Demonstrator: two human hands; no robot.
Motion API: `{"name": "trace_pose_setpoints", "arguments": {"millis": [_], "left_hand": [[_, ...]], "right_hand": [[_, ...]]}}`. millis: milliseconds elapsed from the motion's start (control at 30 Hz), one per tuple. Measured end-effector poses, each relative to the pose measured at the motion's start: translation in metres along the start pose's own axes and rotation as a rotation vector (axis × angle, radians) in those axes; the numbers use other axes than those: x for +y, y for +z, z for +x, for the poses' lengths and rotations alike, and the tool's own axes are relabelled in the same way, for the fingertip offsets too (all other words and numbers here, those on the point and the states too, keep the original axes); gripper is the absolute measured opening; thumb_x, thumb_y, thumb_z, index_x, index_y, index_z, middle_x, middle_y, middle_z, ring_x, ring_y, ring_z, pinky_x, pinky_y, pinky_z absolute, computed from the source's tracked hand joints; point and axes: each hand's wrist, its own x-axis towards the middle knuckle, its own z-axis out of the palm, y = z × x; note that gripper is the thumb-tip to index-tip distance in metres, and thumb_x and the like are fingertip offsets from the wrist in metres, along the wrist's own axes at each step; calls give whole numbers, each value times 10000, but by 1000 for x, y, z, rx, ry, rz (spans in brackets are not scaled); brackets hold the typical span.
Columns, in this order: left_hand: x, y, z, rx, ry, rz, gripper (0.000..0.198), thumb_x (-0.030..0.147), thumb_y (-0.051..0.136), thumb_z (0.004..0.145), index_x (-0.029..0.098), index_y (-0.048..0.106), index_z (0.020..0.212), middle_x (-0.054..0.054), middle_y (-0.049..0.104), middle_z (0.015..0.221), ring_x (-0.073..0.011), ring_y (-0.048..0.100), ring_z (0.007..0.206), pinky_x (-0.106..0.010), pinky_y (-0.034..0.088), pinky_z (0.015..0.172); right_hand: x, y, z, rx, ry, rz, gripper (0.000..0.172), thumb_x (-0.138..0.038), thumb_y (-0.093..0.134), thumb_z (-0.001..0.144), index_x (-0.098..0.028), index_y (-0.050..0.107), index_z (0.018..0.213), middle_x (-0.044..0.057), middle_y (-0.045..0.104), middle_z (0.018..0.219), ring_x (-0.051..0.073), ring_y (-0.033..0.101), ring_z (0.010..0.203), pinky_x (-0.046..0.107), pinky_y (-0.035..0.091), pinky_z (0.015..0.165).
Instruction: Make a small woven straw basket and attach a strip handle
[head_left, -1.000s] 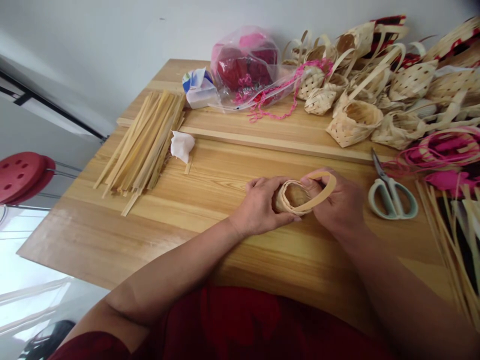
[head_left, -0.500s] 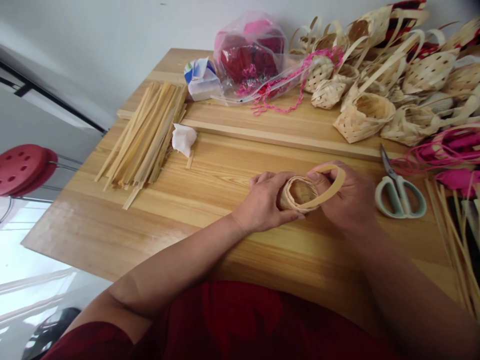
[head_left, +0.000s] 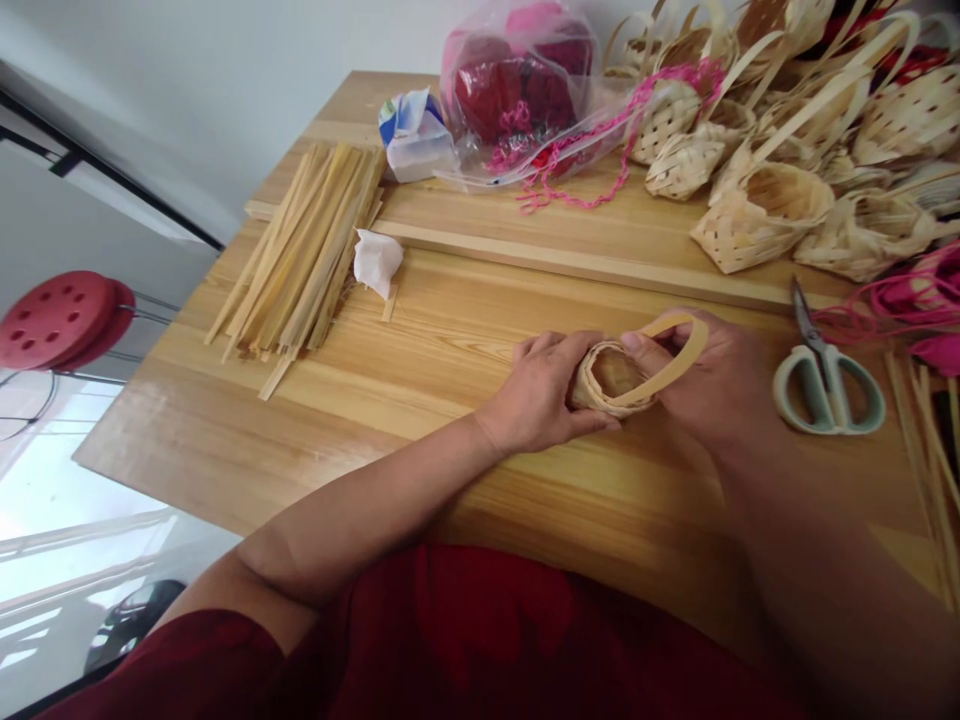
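Observation:
A small woven basket point(head_left: 609, 375) with a pale arched handle point(head_left: 679, 362) sits low over the table, its round mouth facing up toward me. Around its left side wraps my left hand point(head_left: 544, 390), thumb along the near wall and fingers behind. My right hand point(head_left: 694, 375) grips the basket's right side, with the thumb by the rim inside the handle's loop. The fingertips of that hand are hidden behind the basket and handle. To the right of my right hand lie scissors point(head_left: 825, 385) with pale green handles, blades pointing away.
Flat wooden strips point(head_left: 307, 255) lie piled at the left, beside a crumpled white tissue point(head_left: 376, 262). A long wooden bar point(head_left: 585, 262) crosses the table. Behind it are a plastic bag point(head_left: 517, 90) of red and pink yarn and several woven baskets point(head_left: 761, 215). Thin sticks point(head_left: 926, 450) lie far right.
The whole view has shifted slightly, so the table things appear a little higher and farther right. Both hands keep their hold on the basket, with hardly any change in grip.

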Motion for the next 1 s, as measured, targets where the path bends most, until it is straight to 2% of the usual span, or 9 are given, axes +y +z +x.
{"name": "trace_pose_setpoints", "arguments": {"millis": [200, 300, 400, 500, 600, 767, 1000], "left_hand": [[1, 0, 0, -11, 4, 10, 762, 461, 928, 758, 247, 576, 1399, -86, 716, 1371, -315, 606, 1265, -473, 412, 1121], [2, 2, 0, -1, 31, 17, 757, 433, 927, 766, 230, 580, 1408, -87, 727, 1348, -308, 602, 1266, -469, 404, 1131], [1, 2, 0, 5, 11, 4, 775, 437, 936, 750, 240, 584, 1412, -87, 729, 1345, -313, 606, 1261, -475, 413, 1126], [-1, 3, 1, 1, -13, -15, 781, 459, 943, 731, 248, 596, 1398, -85, 734, 1330, -320, 616, 1242, -482, 424, 1115], [-1, 3, 1, 1, -13, -12, 760, 477, 931, 740, 236, 607, 1384, -92, 735, 1316, -322, 619, 1234, -485, 423, 1112], [1, 3, 0, 9, -3, -7, 739, 428, 917, 766, 218, 601, 1400, -85, 739, 1308, -307, 612, 1237, -471, 417, 1116], [1, 3, 1, 3, -31, 2, 781, 457, 940, 733, 238, 603, 1403, -91, 737, 1324, -319, 617, 1243, -486, 415, 1121]], "right_hand": [[-6, -7, -6, 8, -107, -154, 169, -392, 686, 933, -286, 702, 803, 21, 724, 734, 198, 614, 633, 344, 428, 594], [-8, -8, -4, -12, -157, -211, 180, -387, 700, 916, -292, 676, 765, 24, 715, 721, 198, 597, 623, 346, 417, 593], [-8, -6, -1, -41, -128, -154, 188, -380, 707, 891, -282, 663, 738, 13, 700, 680, 184, 582, 598, 328, 403, 566], [-9, -8, -2, -89, -83, -130, 180, -399, 686, 909, -249, 721, 816, 20, 735, 721, 176, 618, 617, 302, 418, 559], [-14, -14, -5, -32, -89, -156, 179, -394, 731, 886, -224, 780, 910, 33, 763, 768, 163, 629, 625, 282, 430, 561], [-16, -16, -7, 97, -201, -268, 181, -370, 731, 875, -202, 750, 811, 9, 671, 624, 133, 536, 541, 283, 370, 542], [-10, -10, -5, 22, -124, -217, 197, -371, 731, 860, -204, 711, 757, 9, 685, 651, 139, 556, 566, 281, 375, 553]]}}
